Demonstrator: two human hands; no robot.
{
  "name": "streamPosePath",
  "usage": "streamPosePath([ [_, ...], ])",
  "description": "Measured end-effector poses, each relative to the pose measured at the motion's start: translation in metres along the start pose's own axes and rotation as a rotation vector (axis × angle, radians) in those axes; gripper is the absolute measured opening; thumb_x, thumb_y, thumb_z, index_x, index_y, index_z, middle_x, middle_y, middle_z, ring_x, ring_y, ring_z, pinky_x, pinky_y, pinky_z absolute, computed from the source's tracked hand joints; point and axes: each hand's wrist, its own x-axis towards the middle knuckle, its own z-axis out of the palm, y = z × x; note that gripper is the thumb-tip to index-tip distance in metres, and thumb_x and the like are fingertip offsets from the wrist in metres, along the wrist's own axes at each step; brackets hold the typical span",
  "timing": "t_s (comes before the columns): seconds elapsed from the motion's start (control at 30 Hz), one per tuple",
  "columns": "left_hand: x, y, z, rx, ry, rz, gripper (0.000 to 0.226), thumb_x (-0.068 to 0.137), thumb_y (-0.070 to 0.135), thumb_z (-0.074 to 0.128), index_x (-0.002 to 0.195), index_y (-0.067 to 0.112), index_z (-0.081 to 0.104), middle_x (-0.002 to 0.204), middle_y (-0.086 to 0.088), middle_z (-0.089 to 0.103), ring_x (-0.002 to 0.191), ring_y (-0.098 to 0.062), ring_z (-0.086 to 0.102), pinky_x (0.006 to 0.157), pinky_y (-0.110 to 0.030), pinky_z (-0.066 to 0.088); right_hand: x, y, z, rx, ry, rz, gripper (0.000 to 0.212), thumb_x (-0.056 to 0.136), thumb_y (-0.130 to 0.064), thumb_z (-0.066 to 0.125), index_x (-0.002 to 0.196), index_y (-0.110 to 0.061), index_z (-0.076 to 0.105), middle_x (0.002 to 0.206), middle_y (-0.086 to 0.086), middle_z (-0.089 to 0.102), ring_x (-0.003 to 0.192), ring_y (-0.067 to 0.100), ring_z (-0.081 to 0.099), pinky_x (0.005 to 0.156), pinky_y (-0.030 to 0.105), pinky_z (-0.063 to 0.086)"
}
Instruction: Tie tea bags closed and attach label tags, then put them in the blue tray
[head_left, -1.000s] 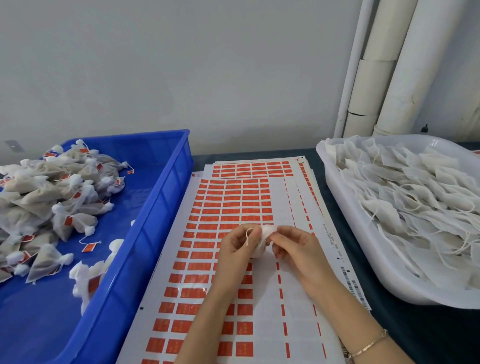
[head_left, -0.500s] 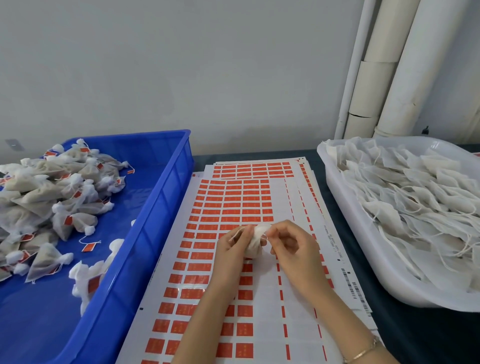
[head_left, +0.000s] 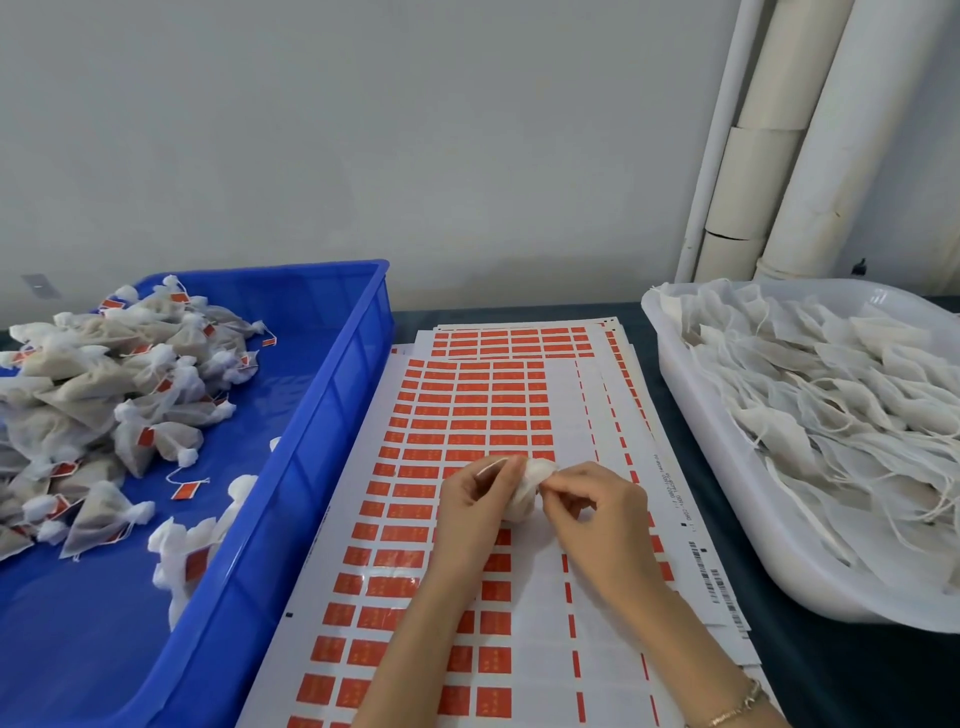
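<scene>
Looking down through the head camera, I find both hands meeting at the lower centre of the frame, over the sheets of red labels (head_left: 467, 405) spread on the dark desk (head_left: 841, 675). The left hand (head_left: 475, 512) and right hand (head_left: 597, 514) hold one small white tea bag (head_left: 524, 493) between them, just above the sheets. The left fingers (head_left: 511, 467) are curled and pinch the bag's gathered top, with a thin white string (head_left: 491, 465) lying across them. The right fingers (head_left: 558, 480) are curled too, clamped on the bag from the other side (whether a knot is tied, I cannot tell).

At the left of the frame stands the blue tray (head_left: 322, 415), well apart from the held bag. A pile of tied bags (head_left: 93, 395) with red tags fills its far left part, and a few more lie against its near wall. At the right sits a white tub (head_left: 727, 519) heaped with flat bags (head_left: 831, 405) and loose strings. A thin bracelet (head_left: 737, 709) circles the right wrist. White pipes (head_left: 779, 156) run up the wall at the upper right.
</scene>
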Motion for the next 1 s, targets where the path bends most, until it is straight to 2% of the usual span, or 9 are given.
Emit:
streamPosePath([
  [0.17, -0.0020, 0.0020, 0.0005, 0.024, 0.002, 0.036, 0.010, 0.089, 0.026, 0.064, 0.090, 0.033, 0.071, 0.085, 0.019, 0.072, 0.087, -0.001, 0.066, 0.067, -0.010, 0.050, -0.0014, -0.0012, -0.0004, 0.012, 0.022, -0.032, 0.016, 0.075, -0.004, 0.078, 0.089, -0.010, 0.077, 0.084, -0.005, 0.069, 0.070, -0.004, 0.057, 0.071, -0.004, 0.041],
  [0.23, -0.0019, 0.0024, -0.0002, 0.043, -0.007, 0.076, 0.012, 0.088, 0.023, 0.066, 0.092, 0.033, 0.071, 0.088, 0.020, 0.072, 0.090, 0.000, 0.066, 0.070, -0.010, 0.051, -0.0015, -0.0017, -0.0011, 0.026, 0.040, -0.038, 0.017, 0.074, -0.004, 0.078, 0.090, -0.009, 0.077, 0.083, -0.006, 0.066, 0.071, -0.003, 0.058, 0.071, -0.002, 0.043],
  [0.47, -0.0021, 0.0029, 0.0002, -0.002, 0.072, 0.094, 0.011, 0.090, 0.022, 0.062, 0.092, 0.025, 0.073, 0.084, 0.013, 0.072, 0.084, -0.005, 0.067, 0.066, -0.012, 0.051, -0.0029, -0.0036, -0.0006, 0.046, 0.040, -0.033, 0.019, 0.074, -0.004, 0.079, 0.092, -0.010, 0.075, 0.084, -0.011, 0.060, 0.071, 0.002, 0.060, 0.069, -0.001, 0.044],
  [0.6, -0.0008, 0.0045, -0.0002, -0.006, 0.055, 0.102, 0.014, 0.092, 0.020, 0.060, 0.094, 0.022, 0.073, 0.088, 0.009, 0.073, 0.087, -0.008, 0.068, 0.068, -0.016, 0.053, -0.0023, -0.0017, -0.0009, 0.060, 0.048, -0.057, 0.018, 0.074, -0.002, 0.078, 0.091, -0.008, 0.074, 0.085, -0.010, 0.057, 0.091, -0.003, 0.057, 0.067, -0.001, 0.044],
  [0.7, -0.0001, 0.0045, -0.0015, -0.021, 0.036, 0.100, 0.015, 0.092, 0.019, 0.059, 0.096, 0.021, 0.073, 0.090, 0.007, 0.073, 0.090, -0.010, 0.068, 0.070, -0.017, 0.054, -0.0027, -0.0020, -0.0009, 0.067, 0.050, -0.077, 0.018, 0.074, -0.003, 0.078, 0.090, -0.007, 0.074, 0.087, -0.010, 0.058, 0.095, -0.007, 0.056, 0.069, -0.002, 0.043],
  [0.77, 0.0006, 0.0040, -0.0021, -0.028, 0.036, 0.092, 0.015, 0.093, 0.018, 0.059, 0.095, 0.023, 0.073, 0.090, 0.007, 0.073, 0.090, -0.011, 0.068, 0.070, -0.019, 0.054, -0.0031, -0.0021, -0.0015, 0.071, 0.038, -0.094, 0.017, 0.074, -0.003, 0.078, 0.090, -0.008, 0.074, 0.088, -0.010, 0.058, 0.092, -0.004, 0.058, 0.069, -0.002, 0.043],
  [0.87, 0.0019, 0.0028, -0.0031, -0.051, 0.038, 0.081, 0.015, 0.093, 0.018, 0.058, 0.097, 0.018, 0.073, 0.090, 0.002, 0.073, 0.089, -0.017, 0.069, 0.070, -0.021, 0.055, -0.0028, -0.0026, -0.0026, 0.082, 0.005, -0.103, 0.016, 0.075, -0.004, 0.077, 0.090, -0.009, 0.074, 0.088, -0.007, 0.060, 0.077, 0.004, 0.060, 0.066, 0.003, 0.047],
  [0.93, 0.0023, 0.0021, -0.0038, -0.051, 0.022, 0.085, 0.016, 0.094, 0.016, 0.058, 0.098, 0.014, 0.073, 0.089, -0.002, 0.073, 0.087, -0.020, 0.069, 0.070, -0.023, 0.056, -0.0024, -0.0033, -0.0032, 0.089, -0.024, -0.120, 0.017, 0.075, -0.004, 0.077, 0.091, -0.008, 0.075, 0.089, -0.007, 0.060, 0.076, 0.005, 0.060, 0.066, 0.004, 0.048],
  [1.0, 0.0019, 0.0020, -0.0044, -0.053, -0.002, 0.093, 0.016, 0.094, 0.014, 0.058, 0.094, 0.016, 0.074, 0.084, -0.001, 0.073, 0.083, -0.018, 0.069, 0.068, -0.022, 0.056, -0.0023, -0.0042, -0.0041, 0.087, -0.046, -0.142, 0.018, 0.075, -0.004, 0.077, 0.092, -0.009, 0.075, 0.090, -0.010, 0.059, 0.078, 0.005, 0.060, 0.068, 0.004, 0.048],
])
